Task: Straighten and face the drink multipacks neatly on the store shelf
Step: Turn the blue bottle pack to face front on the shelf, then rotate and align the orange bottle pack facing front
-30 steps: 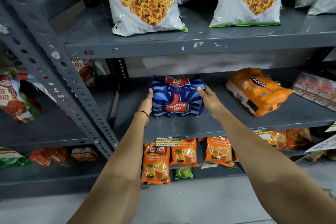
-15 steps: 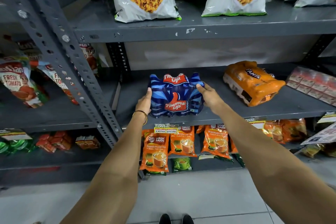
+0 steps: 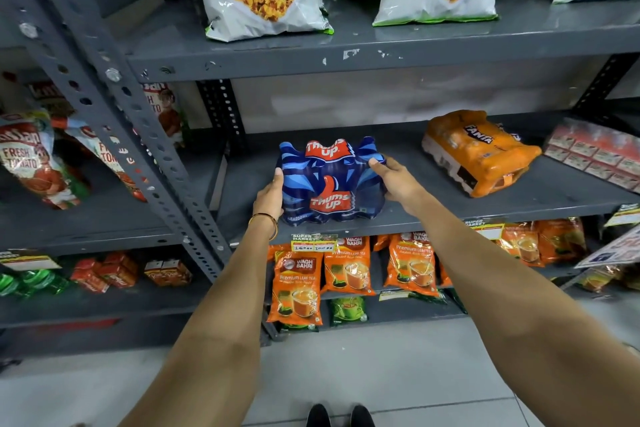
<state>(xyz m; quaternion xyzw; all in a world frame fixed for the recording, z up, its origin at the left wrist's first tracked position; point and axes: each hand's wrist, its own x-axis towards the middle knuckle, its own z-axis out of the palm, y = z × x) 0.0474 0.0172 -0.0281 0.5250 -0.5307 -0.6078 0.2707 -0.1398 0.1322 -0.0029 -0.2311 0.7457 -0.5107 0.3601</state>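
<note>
Where the two bare forearms reach in from below, the left hand (image 3: pixel 269 192) lies flat against the left side of the blue shrink-wrapped Thums Up multipack (image 3: pixel 330 180) and the right hand (image 3: pixel 393 177) presses its right side, fingers curled over the upper corner, so the pack is clamped between the palms at the front edge of the grey metal middle shelf (image 3: pixel 398 218), label facing out. It is probably heavy with liquid and stiff inside, though the film looks slick; squeezing low on both sides should serve better than pinching the wrap. Further right and deeper, the orange film-wrapped Fanta multipack (image 3: pixel 479 152) lies tipped over and askew, still needing to be stood up.
</note>
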